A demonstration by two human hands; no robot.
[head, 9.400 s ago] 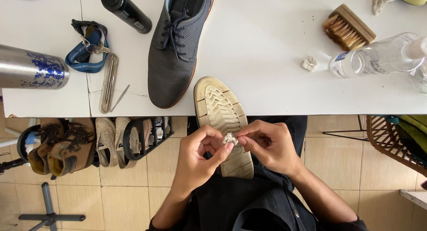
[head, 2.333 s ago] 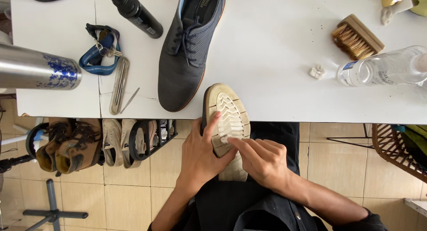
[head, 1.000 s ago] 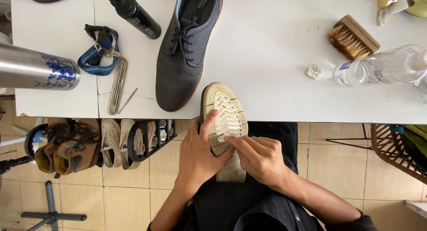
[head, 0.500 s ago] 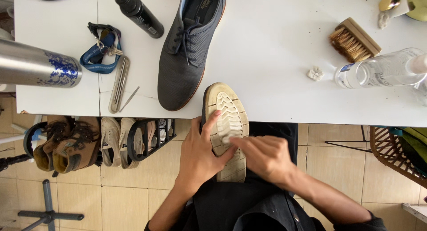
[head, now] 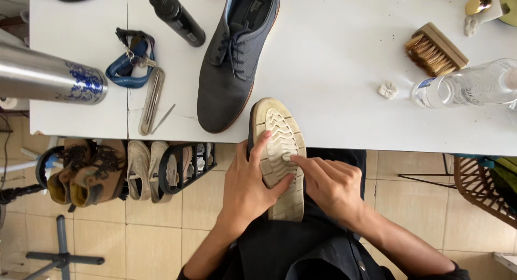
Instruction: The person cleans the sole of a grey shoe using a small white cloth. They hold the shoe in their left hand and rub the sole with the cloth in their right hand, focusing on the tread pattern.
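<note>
A shoe (head: 278,130) lies upside down with its cream treaded sole facing me, its toe resting on the white table's (head: 334,75) front edge and its heel over my lap. My left hand (head: 249,187) grips the shoe from the left side, fingers wrapped over the sole. My right hand (head: 329,184) presses its fingertips onto the middle of the sole; something small may be under them, but I cannot make it out. The matching grey lace-up shoe (head: 237,59) stands upright on the table just to the left.
On the table: a steel bottle (head: 51,75), a blue strap with keys (head: 129,70), a black spray can (head: 175,16), a wooden brush (head: 435,49), a clear plastic bottle (head: 466,86), a small white wad (head: 386,90). A shoe rack (head: 124,169) stands below left.
Earlier both hands held a small white piece over my lap. Since then the left hand has gripped the upturned shoe while the right hand's fingertips shift slightly across the sole.
</note>
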